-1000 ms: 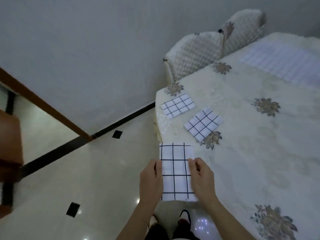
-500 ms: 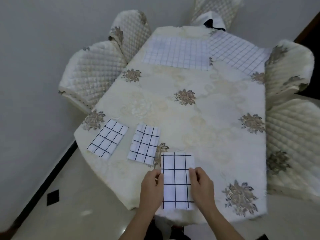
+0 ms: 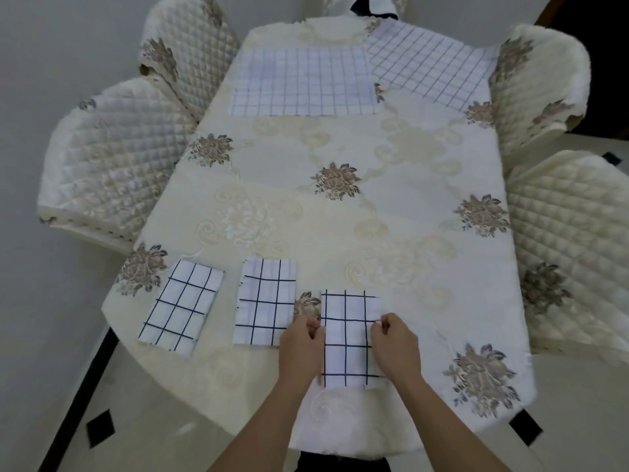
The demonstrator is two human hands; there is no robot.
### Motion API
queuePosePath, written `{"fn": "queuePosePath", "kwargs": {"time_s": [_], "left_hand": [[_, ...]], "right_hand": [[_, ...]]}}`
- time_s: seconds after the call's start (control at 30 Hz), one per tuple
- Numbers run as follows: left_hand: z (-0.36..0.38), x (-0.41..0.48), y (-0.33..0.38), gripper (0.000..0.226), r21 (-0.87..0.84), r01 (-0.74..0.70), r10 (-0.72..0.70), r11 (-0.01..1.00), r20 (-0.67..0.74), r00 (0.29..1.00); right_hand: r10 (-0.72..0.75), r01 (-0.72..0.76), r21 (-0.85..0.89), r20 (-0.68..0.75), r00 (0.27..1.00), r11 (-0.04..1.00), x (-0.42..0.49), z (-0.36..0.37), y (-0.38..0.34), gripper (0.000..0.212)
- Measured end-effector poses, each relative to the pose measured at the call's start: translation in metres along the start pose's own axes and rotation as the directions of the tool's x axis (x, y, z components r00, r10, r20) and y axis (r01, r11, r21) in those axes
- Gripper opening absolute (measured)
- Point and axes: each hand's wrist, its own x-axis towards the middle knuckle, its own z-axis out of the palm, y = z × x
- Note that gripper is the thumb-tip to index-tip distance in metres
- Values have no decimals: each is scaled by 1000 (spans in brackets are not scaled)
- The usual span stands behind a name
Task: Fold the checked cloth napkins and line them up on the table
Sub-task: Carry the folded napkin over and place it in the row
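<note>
A folded white napkin with dark checks [image 3: 347,338] is over the near edge of the table [image 3: 340,212]. My left hand [image 3: 301,349] pinches its left side and my right hand [image 3: 396,345] pinches its right side. Two more folded checked napkins lie in a row to its left: one in the middle [image 3: 263,303] and one nearest the table's left corner [image 3: 182,310]. At the far end, two unfolded checked napkins are spread flat, one left [image 3: 303,83] and one right [image 3: 432,64].
The table wears a cream flowered cloth. Quilted cream chairs stand along the left [image 3: 112,158] and the right [image 3: 571,247]. Pale floor tiles with dark diamond insets [image 3: 100,427] lie below the near edge.
The view has swung from the floor and table corner round over the whole table. The napkin in my hands has come from beside the table edge to over the table, right of the two folded ones.
</note>
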Motion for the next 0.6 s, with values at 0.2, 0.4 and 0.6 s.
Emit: {"fn": "queuePosePath", "kwargs": {"time_s": [0.2,0.4,0.6], "left_hand": [[0,12,-2,9,107,-39,38,994,13,999],[3,8,-3,13,90,-76,75,993,11,997],[-3,0,-2,15,68,-87,86,994,17,996]], "right_hand": [[45,-46,-28,-32,998,999,6,6,-6,30],[67,-68,-83,-21,998,994,6,1,-7,30],[59,-64,-165,-33,998,984,3,-9,-2,17]]}}
